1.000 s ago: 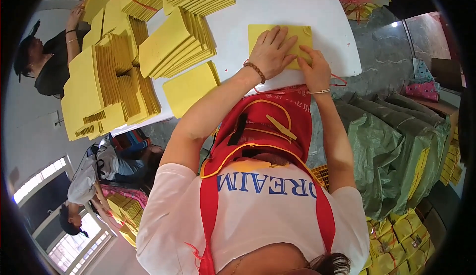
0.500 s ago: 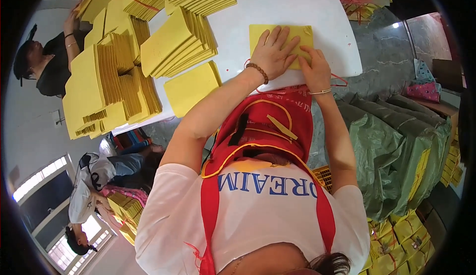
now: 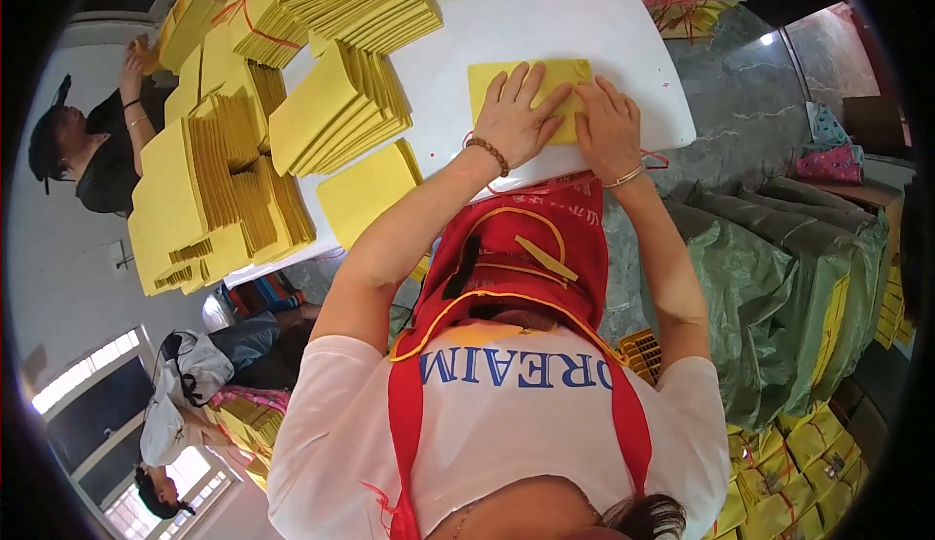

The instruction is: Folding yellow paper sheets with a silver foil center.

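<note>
A flat yellow packet of folded paper (image 3: 565,73) lies on the white table near its front right edge. My left hand (image 3: 518,121) rests on it palm down, fingers spread across its middle. Along the packet's right edge lies my right hand (image 3: 611,131), its fingers stretched out over that side. Neither hand grips anything. A thin red string (image 3: 656,159) shows by the table edge beside my right wrist. To the left of my left forearm lies a low stack of yellow paper (image 3: 370,189).
Fanned yellow stacks (image 3: 341,111) fill the table's left side, with a red-tied bundle (image 3: 258,19) behind. The white tabletop (image 3: 545,14) ends at right. Green plastic-wrapped bales (image 3: 740,297) stand on the floor at right. Other people (image 3: 107,141) are at left.
My right hand's fingers have straightened and now lie along the packet's right edge. My left hand stays spread on the packet. The whole view has shifted slightly.
</note>
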`<action>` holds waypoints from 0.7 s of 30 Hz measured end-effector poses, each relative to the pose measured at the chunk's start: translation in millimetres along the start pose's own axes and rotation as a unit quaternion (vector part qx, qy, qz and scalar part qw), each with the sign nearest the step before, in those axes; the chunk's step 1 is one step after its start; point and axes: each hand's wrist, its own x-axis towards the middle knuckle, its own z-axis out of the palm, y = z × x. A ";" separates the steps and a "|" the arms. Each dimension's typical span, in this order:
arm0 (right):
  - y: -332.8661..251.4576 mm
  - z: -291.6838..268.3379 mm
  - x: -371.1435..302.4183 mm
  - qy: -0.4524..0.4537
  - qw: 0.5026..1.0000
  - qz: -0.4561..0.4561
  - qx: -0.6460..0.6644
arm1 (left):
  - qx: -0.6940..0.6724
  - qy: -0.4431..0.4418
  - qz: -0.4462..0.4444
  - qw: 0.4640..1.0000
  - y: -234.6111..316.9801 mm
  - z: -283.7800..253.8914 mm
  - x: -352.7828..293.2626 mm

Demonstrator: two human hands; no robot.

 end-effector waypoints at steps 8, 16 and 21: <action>7.1 12.7 13.1 -0.095 0.990 0.056 -0.090 | -0.002 -0.008 -0.003 1.000 1.5 -0.6 0.9; 5.4 17.5 13.1 -0.088 0.986 0.095 -0.106 | -0.015 0.013 -0.001 1.000 -0.1 -0.3 -0.4; 0.0 10.3 9.1 -0.099 0.980 0.130 -0.115 | -0.018 0.013 -0.003 1.000 0.4 -1.1 -0.7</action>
